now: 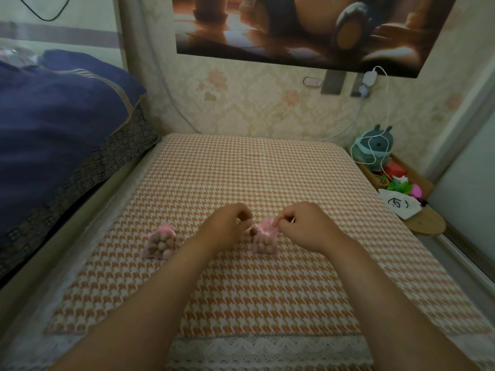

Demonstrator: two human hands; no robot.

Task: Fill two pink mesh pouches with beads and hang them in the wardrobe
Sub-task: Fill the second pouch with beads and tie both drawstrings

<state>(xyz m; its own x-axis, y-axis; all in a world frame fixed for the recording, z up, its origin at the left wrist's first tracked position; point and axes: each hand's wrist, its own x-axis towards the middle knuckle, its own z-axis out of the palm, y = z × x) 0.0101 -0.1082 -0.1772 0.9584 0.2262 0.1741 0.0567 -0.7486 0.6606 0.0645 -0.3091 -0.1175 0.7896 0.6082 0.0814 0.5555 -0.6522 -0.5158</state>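
Two pink mesh pouches full of tan beads lie on an orange houndstooth cloth. The left pouch (160,243) sits alone with its neck gathered by a pink ribbon. The right pouch (263,241) lies between my hands. My left hand (230,227) is curled at the pouch's left side and pinches its drawstring. My right hand (302,226) pinches the gathered pink top from the right. The drawstring itself is too thin to see clearly.
The clothed table (241,290) has a lace front edge. A bed with a navy duvet (53,124) runs along the left. A shelf at the right holds a plush toy (375,145), small coloured items and a white pouch (399,206). A patterned wall stands behind.
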